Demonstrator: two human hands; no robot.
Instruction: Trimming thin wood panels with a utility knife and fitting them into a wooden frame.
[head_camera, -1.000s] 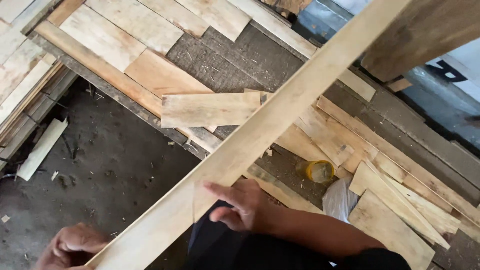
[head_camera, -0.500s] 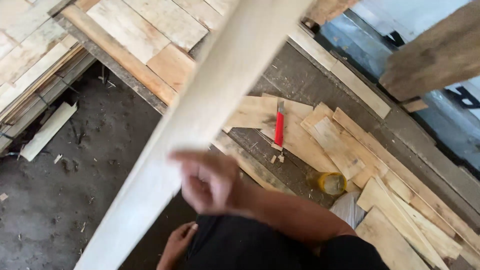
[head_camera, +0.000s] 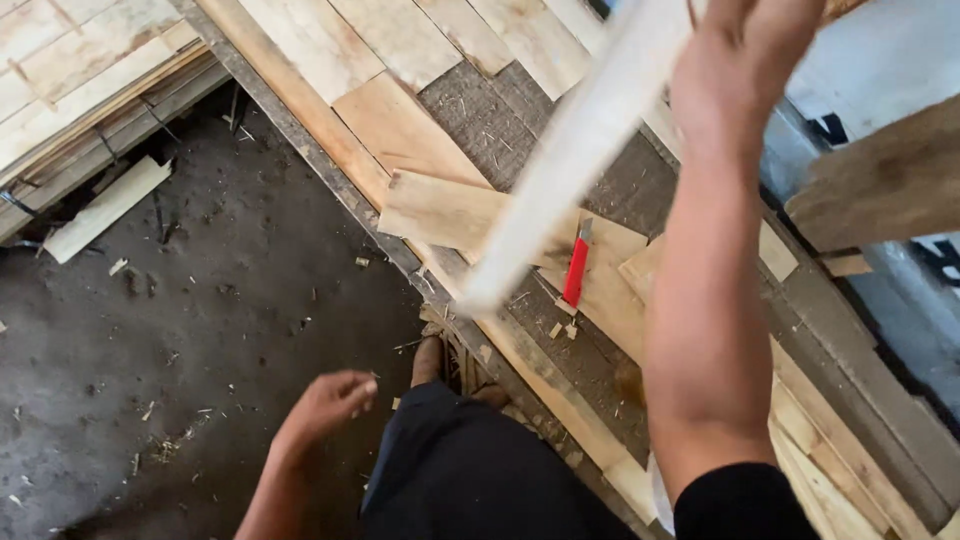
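Planks of pale wood lie across a dark, rough workbench (head_camera: 520, 120) that runs from the far left to the near right of the scene. Raised at the far right, the right hand (head_camera: 735, 70) is up at the top edge of the view, next to a long pale wooden slat (head_camera: 570, 160) that slants from the far right down to a blurred free end above the bench; motion blur and the frame edge hide the fingers, so whether they pinch the slat cannot be told. Beneath the slat's low end rests a short flat board (head_camera: 450, 210), and just right of that end a red-handled utility knife (head_camera: 575, 270) lies on the boards, with small wood chips near its tip. The left hand (head_camera: 325, 405) hangs low at the near left over the dark dirt floor (head_camera: 180, 340), fingers loosely curled and holding nothing. Below, between the arms, dark trousers (head_camera: 470, 470) and a foot (head_camera: 428, 358) show at the bench's edge. A loose offcut (head_camera: 105, 208) lies on the floor at the far left beside a stack of boards (head_camera: 80, 90). At the right, a heavy weathered beam (head_camera: 880, 180) juts in.
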